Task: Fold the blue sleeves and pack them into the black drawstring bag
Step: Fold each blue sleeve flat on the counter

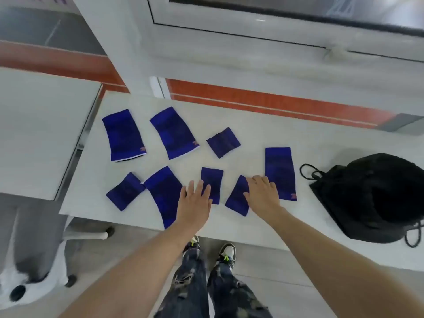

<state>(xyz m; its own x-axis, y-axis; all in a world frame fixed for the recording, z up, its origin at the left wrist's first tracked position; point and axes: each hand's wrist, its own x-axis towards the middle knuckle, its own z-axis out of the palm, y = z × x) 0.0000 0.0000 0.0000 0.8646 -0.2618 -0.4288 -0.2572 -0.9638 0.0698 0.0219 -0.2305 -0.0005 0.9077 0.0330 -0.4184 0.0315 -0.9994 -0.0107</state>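
Note:
Several blue sleeves lie spread flat on the white table [263, 143]. My left hand [194, 203] rests open, fingers apart, between a long sleeve [164, 191] and a small sleeve [212, 180], with fingertips on the small one. My right hand [262, 193] lies open across a small slanted sleeve [237, 198] and touches the edge of a long upright sleeve [280, 171]. Two long sleeves [124, 135] [174, 133] and a small one [223, 142] lie further back. Another small sleeve [125, 191] sits at the front left. The black drawstring bag [371, 196] lies at the right.
A second white table [41, 131] stands apart at the left, with a gap between. A chair base with castors [68, 278] is on the floor at the lower left. A window sill and frame [275, 53] run behind the table. My legs and shoes are below the table's front edge.

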